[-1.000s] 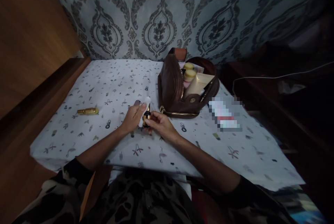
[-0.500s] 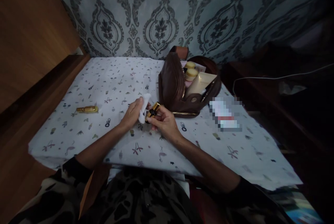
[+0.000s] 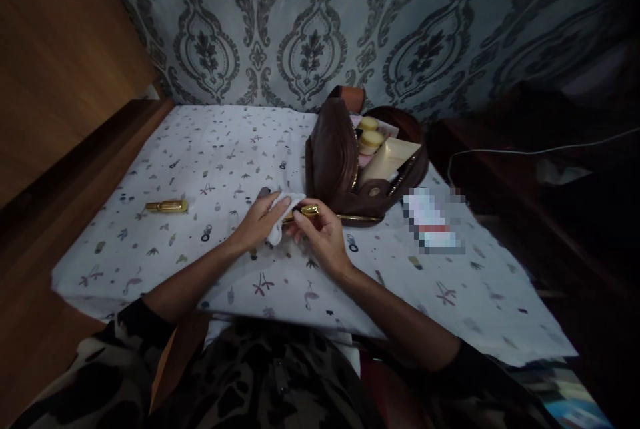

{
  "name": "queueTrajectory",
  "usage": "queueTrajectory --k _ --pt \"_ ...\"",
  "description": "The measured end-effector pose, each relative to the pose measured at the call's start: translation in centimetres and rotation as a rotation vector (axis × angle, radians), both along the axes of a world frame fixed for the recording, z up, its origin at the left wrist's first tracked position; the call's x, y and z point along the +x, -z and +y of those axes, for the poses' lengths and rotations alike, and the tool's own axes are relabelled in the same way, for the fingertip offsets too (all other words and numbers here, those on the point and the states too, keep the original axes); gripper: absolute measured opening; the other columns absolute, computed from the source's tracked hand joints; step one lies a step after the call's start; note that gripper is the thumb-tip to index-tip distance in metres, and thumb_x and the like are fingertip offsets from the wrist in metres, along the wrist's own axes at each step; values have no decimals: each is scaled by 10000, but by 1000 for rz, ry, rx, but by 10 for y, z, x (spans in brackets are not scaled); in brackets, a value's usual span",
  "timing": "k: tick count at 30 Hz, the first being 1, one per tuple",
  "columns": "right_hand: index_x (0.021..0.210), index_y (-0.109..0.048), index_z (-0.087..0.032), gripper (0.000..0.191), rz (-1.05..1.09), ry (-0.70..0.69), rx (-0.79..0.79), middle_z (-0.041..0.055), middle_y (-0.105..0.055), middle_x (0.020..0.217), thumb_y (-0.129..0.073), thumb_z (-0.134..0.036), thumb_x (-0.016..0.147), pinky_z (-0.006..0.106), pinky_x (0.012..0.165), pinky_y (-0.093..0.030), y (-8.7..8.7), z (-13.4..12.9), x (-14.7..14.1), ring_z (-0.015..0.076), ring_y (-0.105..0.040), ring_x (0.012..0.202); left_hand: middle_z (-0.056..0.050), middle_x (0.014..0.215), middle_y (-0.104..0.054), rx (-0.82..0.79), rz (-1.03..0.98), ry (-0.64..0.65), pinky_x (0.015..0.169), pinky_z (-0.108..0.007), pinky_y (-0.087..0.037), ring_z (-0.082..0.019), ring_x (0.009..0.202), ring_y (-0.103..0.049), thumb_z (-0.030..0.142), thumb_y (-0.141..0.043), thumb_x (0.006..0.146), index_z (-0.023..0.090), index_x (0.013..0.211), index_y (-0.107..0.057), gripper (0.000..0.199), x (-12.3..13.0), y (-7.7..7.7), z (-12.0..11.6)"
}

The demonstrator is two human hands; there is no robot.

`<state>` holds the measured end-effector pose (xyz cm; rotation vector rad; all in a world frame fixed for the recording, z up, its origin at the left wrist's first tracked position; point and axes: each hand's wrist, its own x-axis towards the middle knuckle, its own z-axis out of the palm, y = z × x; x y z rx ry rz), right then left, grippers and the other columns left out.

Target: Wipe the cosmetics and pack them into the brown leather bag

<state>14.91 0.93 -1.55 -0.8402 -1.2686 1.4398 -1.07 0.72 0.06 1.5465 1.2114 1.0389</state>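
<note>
Gold-and-black tube (image 3: 306, 211) held above the table (image 3: 200, 275), over its middle, between the near edge and the bag; it lies nearly sideways, one end toward the left. Right hand (image 3: 325, 235) grasps it between thumb and fingers. Left hand (image 3: 260, 219) grips a folded white cloth (image 3: 281, 215), the cloth against the tube's left end; the fingers hide the exact contact. Brown bag (image 3: 327, 149) just beyond the right hand, right of centre toward the far edge, unzipped. Inside: two yellow-lidded jars (image 3: 371, 141) close together, and a cream packet (image 3: 393, 159) leaning beside them. A second gold tube (image 3: 167, 206) lies flat, well apart from the hands, toward the left edge. Right of the bag, near the right edge, a blurred flat item (image 3: 430, 219); cannot tell what. White cord (image 3: 540, 150) past the right edge. Patterned wall (image 3: 310, 42) behind the far edge.
</note>
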Motion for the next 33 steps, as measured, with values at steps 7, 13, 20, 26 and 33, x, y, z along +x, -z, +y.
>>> queueTrajectory --k 7,13,20,26,33 --pt "971 -636 -230 315 86 14 30 -35 -670 704 -780 -450 797 259 541 -528 -4 1 3 134 -648 579 57 567 -505 -117 -254 -98 437 -198 -374 -88 459 -477 650 -569 883 187 828 -529 468 2 4 3" --pt "1010 -679 -230 325 187 -7 -47 -12 -711 727 -774 -450 791 287 585 -552 -2 4 4 165 -688 613 32 717 -610 -162 -389 -129 483 -219 -449 -96 493 -540 639 -605 856 186 1161 -607 546 0 -3 4" --pt "754 -655 -194 310 -24 64 14 -41 -600 579 -764 -483 774 239 444 -442 0 10 10 110 -523 454 -43 963 -714 121 145 97 819 -277 -486 -188 883 -626 350 -746 782 167 1043 -690 323 -2 -12 -3" --pt "926 -654 -200 367 -130 21 73 -42 -596 631 -736 -532 792 227 454 -411 -3 12 15 102 -498 471 -8 790 -678 10 134 129 715 -258 -453 -161 733 -580 312 -720 751 154 903 -687 222 -4 -16 -1" --pt "937 -678 -199 343 -237 -56 250 -22 -599 655 -658 -538 884 239 503 -451 -11 6 24 114 -539 503 -5 544 -570 -144 -47 39 485 -224 -363 -112 489 -492 649 -579 854 150 676 -629 531 -4 -12 -5"
